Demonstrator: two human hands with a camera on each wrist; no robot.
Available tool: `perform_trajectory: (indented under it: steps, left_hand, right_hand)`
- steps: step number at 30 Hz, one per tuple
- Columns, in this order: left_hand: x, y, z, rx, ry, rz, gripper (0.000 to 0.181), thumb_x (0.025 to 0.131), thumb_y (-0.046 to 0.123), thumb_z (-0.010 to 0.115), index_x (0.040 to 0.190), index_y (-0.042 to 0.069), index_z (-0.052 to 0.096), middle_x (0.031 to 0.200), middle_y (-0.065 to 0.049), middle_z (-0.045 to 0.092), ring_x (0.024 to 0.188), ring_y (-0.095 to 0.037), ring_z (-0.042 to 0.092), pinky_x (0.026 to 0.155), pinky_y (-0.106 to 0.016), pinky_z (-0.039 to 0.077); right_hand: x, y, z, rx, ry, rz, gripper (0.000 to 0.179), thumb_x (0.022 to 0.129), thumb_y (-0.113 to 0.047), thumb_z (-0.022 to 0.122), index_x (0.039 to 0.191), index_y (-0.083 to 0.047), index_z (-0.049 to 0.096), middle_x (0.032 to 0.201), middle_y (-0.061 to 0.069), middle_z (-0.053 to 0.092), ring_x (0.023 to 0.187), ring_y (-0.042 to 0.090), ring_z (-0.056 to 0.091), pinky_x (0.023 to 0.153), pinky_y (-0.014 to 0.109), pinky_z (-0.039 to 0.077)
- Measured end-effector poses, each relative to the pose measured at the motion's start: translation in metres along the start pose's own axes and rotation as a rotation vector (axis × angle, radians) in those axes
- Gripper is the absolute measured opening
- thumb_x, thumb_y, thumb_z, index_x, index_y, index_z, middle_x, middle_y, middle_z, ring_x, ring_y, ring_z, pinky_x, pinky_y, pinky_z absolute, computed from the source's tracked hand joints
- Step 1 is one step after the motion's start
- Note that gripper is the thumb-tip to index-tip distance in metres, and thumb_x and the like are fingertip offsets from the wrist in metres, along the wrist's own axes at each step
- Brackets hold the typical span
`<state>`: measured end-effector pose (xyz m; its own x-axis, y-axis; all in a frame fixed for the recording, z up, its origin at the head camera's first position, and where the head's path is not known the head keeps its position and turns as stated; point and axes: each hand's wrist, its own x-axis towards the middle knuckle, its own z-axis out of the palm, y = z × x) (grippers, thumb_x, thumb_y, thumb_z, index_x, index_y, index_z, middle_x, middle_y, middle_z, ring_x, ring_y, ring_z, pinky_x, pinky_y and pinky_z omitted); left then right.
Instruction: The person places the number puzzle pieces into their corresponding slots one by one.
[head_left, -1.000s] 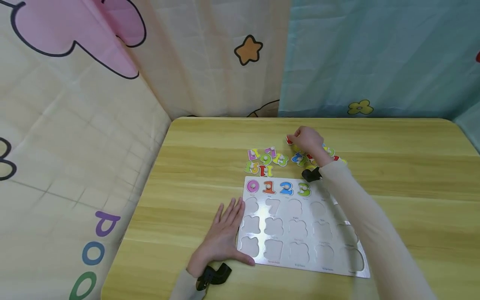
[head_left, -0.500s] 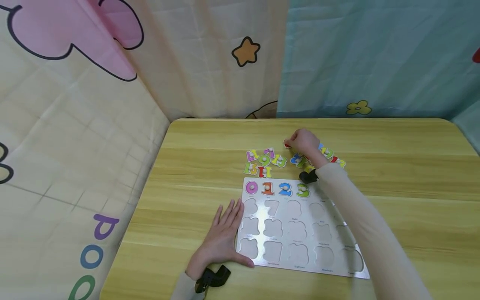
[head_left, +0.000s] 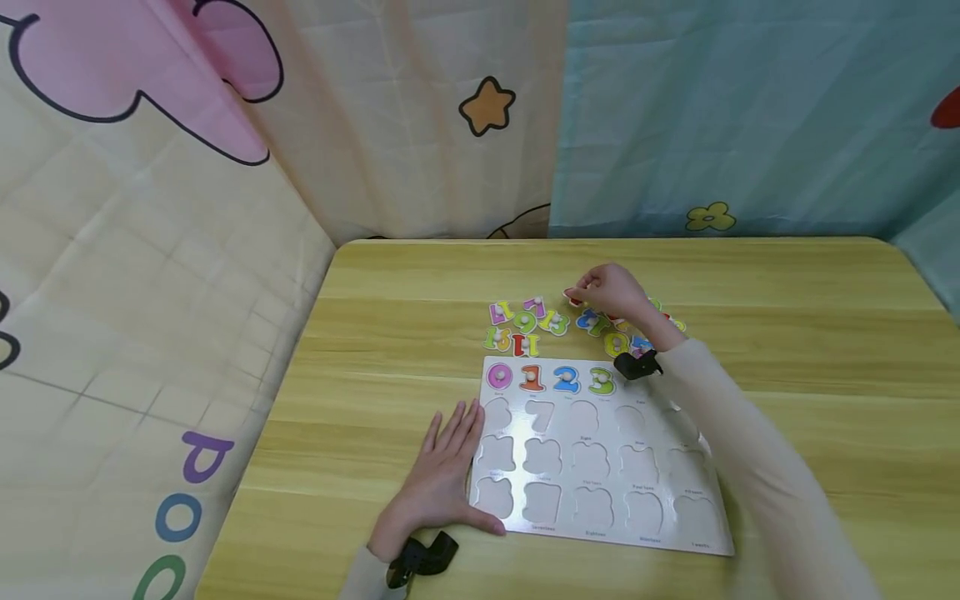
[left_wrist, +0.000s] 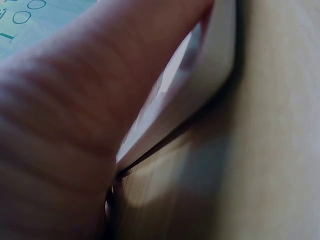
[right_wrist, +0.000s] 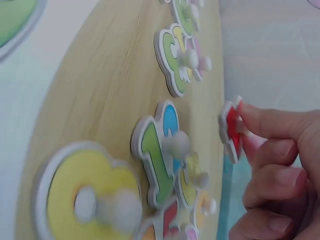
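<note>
The red piece (right_wrist: 231, 129) is in the air beyond the far edge of the board (head_left: 614, 462), between the two loose bunches of pieces there. You have just brought it a little closer to the board, and it looks free of the tabletop in the right wrist view. Its number can't be read from here. Your right hand (head_left: 615, 292) pinches it by its knob, thumb and forefinger together, the other fingers curled under. For the work in hand, I'd judge the piece picked up and under control, but not yet placed.

On the board, the zero (head_left: 499, 377), one (head_left: 533, 378), two (head_left: 567, 379) and three (head_left: 602, 382) sit in the far row; your sleeve (head_left: 757, 458) hides that row's right end. The three nearer rows have bare cutouts. Your left hand (head_left: 442, 475) has stayed spread along the board's left edge, thumb at the near corner, bracing it, I'd say.

Your right forearm has swung outward, uncovering the board's near right corner and, just past its far edge, the blue piece (head_left: 641, 344) beside the yellow piece (head_left: 617, 343). Table (head_left: 360, 350) surrounds the board, with a curtain (head_left: 420, 125) well beyond.
</note>
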<state>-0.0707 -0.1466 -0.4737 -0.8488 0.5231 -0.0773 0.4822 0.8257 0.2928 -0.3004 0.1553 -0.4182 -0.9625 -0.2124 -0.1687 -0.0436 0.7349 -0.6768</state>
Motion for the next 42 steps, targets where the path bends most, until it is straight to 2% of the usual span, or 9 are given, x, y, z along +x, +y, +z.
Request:
perform_trajectory:
  steps: [3, 7, 11, 17, 20, 29, 42]
  left_hand:
    - [0.0, 0.0, -0.001, -0.001, 0.002, 0.002, 0.146, 0.049, 0.089, 0.059, 0.151, 0.003, 0.0, 0.158, -0.009, -0.006, 0.143, -0.025, -0.008, 0.112, -0.047, -0.009]
    - [0.0, -0.001, -0.001, -0.007, 0.007, 0.001, 0.147, 0.049, 0.089, 0.06, 0.151, 0.002, 0.0, 0.158, -0.009, -0.006, 0.143, -0.025, -0.009, 0.112, -0.047, -0.009]
    - [0.0, -0.002, -0.001, -0.004, 0.016, -0.001, 0.147, 0.049, 0.089, 0.06, 0.151, 0.002, 0.001, 0.158, -0.01, -0.005, 0.143, -0.025, -0.009, 0.112, -0.047, -0.008]
    - [0.001, -0.002, -0.002, -0.005, 0.052, 0.014, 0.145, 0.05, 0.088, 0.061, 0.151, 0.0, 0.006, 0.158, -0.012, 0.0, 0.143, -0.028, -0.004, 0.112, -0.051, -0.004]
    - [0.002, -0.003, -0.002, -0.005, 0.061, 0.023, 0.145, 0.05, 0.088, 0.061, 0.151, -0.001, 0.007, 0.158, -0.013, 0.001, 0.143, -0.029, -0.003, 0.112, -0.052, -0.003]
    - [0.004, -0.004, -0.002, 0.01, 0.063, 0.019, 0.146, 0.048, 0.088, 0.062, 0.151, -0.001, 0.006, 0.158, -0.013, 0.001, 0.143, -0.028, -0.003, 0.112, -0.051, -0.003]
    - [0.002, -0.001, 0.003, 0.002, 0.019, 0.01, 0.147, 0.049, 0.09, 0.059, 0.151, 0.002, 0.001, 0.158, -0.01, -0.005, 0.143, -0.025, -0.008, 0.112, -0.047, -0.008]
  right_hand:
    - [-0.015, 0.005, -0.009, -0.01, -0.07, -0.046, 0.029, 0.087, -0.032, 0.07, 0.089, -0.003, 0.065, 0.058, 0.004, 0.048, 0.049, 0.016, 0.039, 0.046, 0.029, 0.032]
    - [-0.036, 0.016, -0.019, -0.082, -0.14, -0.122, 0.024, 0.086, -0.027, 0.072, 0.085, -0.004, 0.067, 0.056, 0.0, 0.045, 0.051, 0.014, 0.038, 0.05, 0.029, 0.031]
    - [-0.057, 0.026, -0.027, -0.117, -0.221, -0.173, 0.018, 0.085, -0.023, 0.072, 0.084, -0.005, 0.069, 0.055, -0.001, 0.048, 0.049, 0.013, 0.037, 0.048, 0.027, 0.03]
    - [-0.081, 0.034, -0.034, -0.167, -0.323, -0.194, 0.016, 0.083, -0.023, 0.074, 0.081, -0.009, 0.067, 0.057, -0.003, 0.048, 0.053, 0.013, 0.041, 0.05, 0.027, 0.032]
    - [-0.088, 0.038, -0.035, -0.172, -0.359, -0.175, 0.017, 0.083, -0.024, 0.074, 0.08, -0.01, 0.066, 0.059, -0.003, 0.05, 0.056, 0.013, 0.043, 0.052, 0.026, 0.032]
    - [-0.095, 0.049, -0.028, -0.15, -0.358, -0.163, 0.015, 0.082, -0.024, 0.075, 0.077, -0.013, 0.066, 0.057, -0.002, 0.048, 0.053, 0.014, 0.044, 0.049, 0.025, 0.031]
    - [-0.105, 0.056, -0.02, -0.076, -0.345, -0.156, 0.014, 0.082, -0.021, 0.075, 0.08, -0.009, 0.069, 0.056, -0.002, 0.049, 0.051, 0.013, 0.042, 0.047, 0.023, 0.029]
